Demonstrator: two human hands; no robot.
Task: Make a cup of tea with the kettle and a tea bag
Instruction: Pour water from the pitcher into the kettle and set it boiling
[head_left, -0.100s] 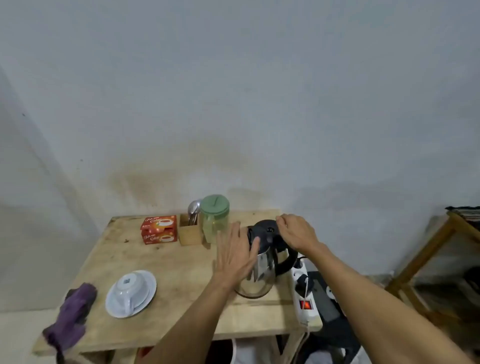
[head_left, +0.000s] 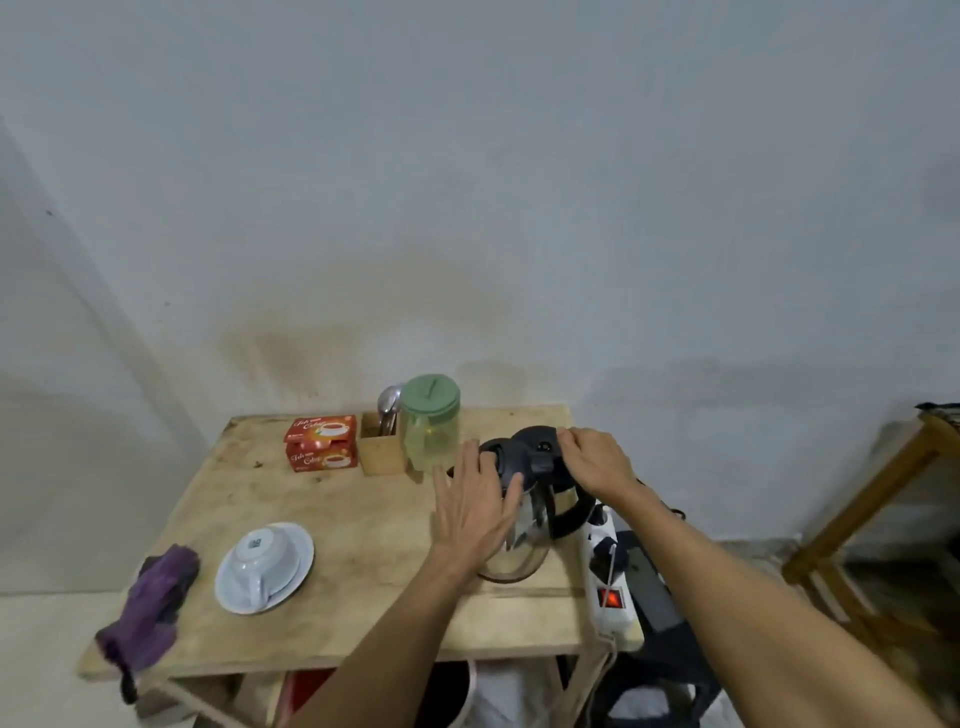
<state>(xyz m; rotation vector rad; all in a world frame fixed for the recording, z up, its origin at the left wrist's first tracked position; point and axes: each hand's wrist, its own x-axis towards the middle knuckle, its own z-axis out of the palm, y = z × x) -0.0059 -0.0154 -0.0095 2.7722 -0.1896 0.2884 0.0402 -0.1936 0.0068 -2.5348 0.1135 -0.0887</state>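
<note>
Left hand (head_left: 475, 512) flat against clear glass kettle (head_left: 524, 545), right hand (head_left: 597, 460) curled over black plastic lid (head_left: 535, 441). Hard yank could topple it onto white power strip (head_left: 610, 587).

Dim, flat, diffuse light. Faint soft shadows on wall (head_left: 493, 374) behind table (head_left: 363, 519). Wide-angle bowing at 3 and 9 o'clock edges. Detail slightly soft throughout.

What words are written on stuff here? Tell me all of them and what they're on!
"Teh Celup", as best it reads: white script on both stacked red cardboard tea boxes; their small print is blurred.
Dark mark under the upside-down white cup: too small to read.
White plastic power strip: no readable writing.
</note>
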